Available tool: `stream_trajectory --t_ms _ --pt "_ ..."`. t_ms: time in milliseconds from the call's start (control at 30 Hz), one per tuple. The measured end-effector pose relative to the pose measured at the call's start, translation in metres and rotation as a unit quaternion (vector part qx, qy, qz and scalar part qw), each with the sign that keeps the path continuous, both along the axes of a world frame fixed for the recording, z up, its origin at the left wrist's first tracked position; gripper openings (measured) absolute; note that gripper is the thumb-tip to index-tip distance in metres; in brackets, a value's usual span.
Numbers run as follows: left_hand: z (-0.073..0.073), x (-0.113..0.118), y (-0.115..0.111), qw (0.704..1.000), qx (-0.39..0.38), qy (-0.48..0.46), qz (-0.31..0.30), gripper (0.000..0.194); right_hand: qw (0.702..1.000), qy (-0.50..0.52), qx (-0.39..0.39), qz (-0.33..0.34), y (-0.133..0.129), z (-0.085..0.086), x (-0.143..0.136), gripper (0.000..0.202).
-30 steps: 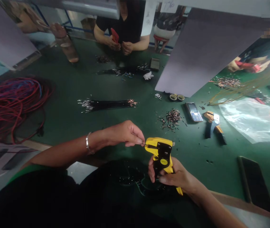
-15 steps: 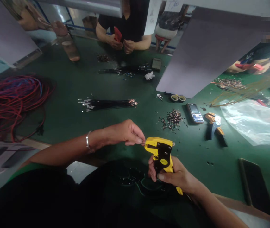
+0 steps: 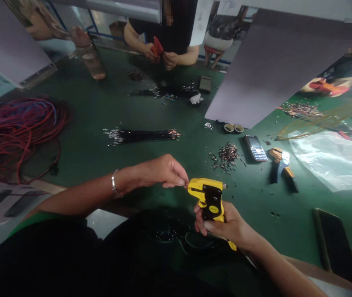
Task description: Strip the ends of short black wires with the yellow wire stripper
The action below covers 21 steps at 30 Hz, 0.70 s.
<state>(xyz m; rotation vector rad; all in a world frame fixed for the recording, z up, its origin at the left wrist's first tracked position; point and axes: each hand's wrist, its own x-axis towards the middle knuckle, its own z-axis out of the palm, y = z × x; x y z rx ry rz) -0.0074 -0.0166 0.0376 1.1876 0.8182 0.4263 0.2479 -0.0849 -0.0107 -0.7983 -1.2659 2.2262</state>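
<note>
Clasping the yellow stripper (image 3: 213, 198) in the right hand (image 3: 233, 226); pinching a thin wire (image 3: 186, 186) in the left hand (image 3: 165, 172), just beside the stripper's nose (image 3: 191, 185), aiming it lengthwise inward.

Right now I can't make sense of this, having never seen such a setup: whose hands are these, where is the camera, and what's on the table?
No machine here: the camera sits on a person's head, looking forward and down at their own bare left hand and right hand. The right hand grips a yellow-and-black tool. The left hand pinches a thin piece at the tool's nose, too small to make out well. On the green table lie a bundle of black wires, a heap of small bits, a keypad phone, an orange-and-dark tool, clear plastic, a dark phone and, at the picture's left, tangled red and blue wires. Across the table, another person holds a red tool.
</note>
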Motion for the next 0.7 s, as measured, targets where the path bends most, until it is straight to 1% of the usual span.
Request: stream_trajectory --t_ms 133,333,467,533,600,633,667,700 --pt "0.003 0.000 0.002 1.000 0.002 0.007 -0.003 0.010 1.000 -0.021 0.007 -0.007 0.000 0.001 0.000 0.030" --pt "0.003 0.000 0.004 1.000 0.014 0.020 -0.007 0.008 0.998 -0.048 0.023 -0.024 0.001 0.007 -0.005 0.026" --pt "0.003 0.001 0.008 0.998 0.046 0.040 0.008 0.011 0.996 -0.072 0.048 -0.035 0.004 0.008 -0.008 0.028" --pt "0.006 0.001 0.012 0.996 0.072 0.054 0.018 0.014 0.994 -0.081 0.059 -0.054 0.006 0.005 -0.008 0.029" --pt "0.011 -0.001 0.014 0.989 0.123 0.072 0.048 0.015 0.992 -0.080 0.067 -0.073 0.008 0.002 -0.008 0.029" --pt "0.013 -0.002 0.015 0.980 0.159 0.087 0.087 0.014 0.991 -0.080 0.072 -0.080 0.009 0.000 -0.008 0.029" --pt "0.016 -0.004 0.014 0.964 0.199 0.109 0.140 0.014 0.990 -0.084 0.078 -0.086 0.010 0.000 -0.008 0.028" --pt "0.018 -0.007 0.012 0.941 0.236 0.131 0.204 0.013 0.987 -0.096 0.087 -0.092 0.011 -0.001 -0.008 0.028"
